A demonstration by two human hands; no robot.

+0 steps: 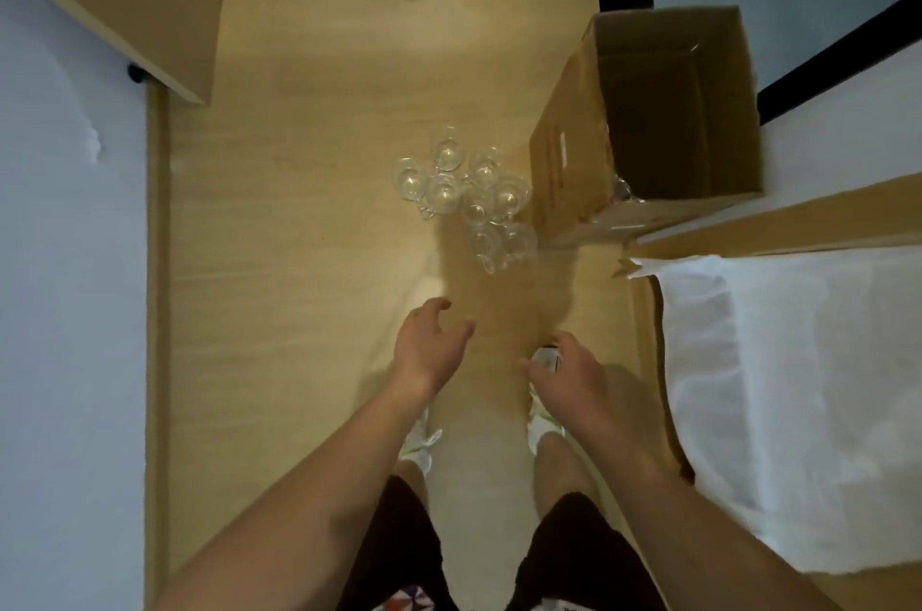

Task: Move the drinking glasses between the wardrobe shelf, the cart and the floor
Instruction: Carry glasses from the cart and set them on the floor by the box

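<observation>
Both grips, left hand (430,346) and right hand (569,373), loosely spread, empty; glasses (466,196) upright on floor (309,261).

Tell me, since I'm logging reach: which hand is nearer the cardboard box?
Right. The right hand hangs below the cardboard box, slightly left; the left hand hangs farther left, below the glasses.

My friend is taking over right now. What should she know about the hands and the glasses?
Left hand: open, holds nothing, hovering above the floor.
Right hand: open, holds nothing, fingers loosely spread.
Glass mugs: a cluster stands on the wooden floor, left of the open cardboard box. More glass shows in the box's near corner.
Done: these mugs are on the floor.
Left: pick them up for the next move; no wardrobe shelf or cart can be made out in this view.
</observation>
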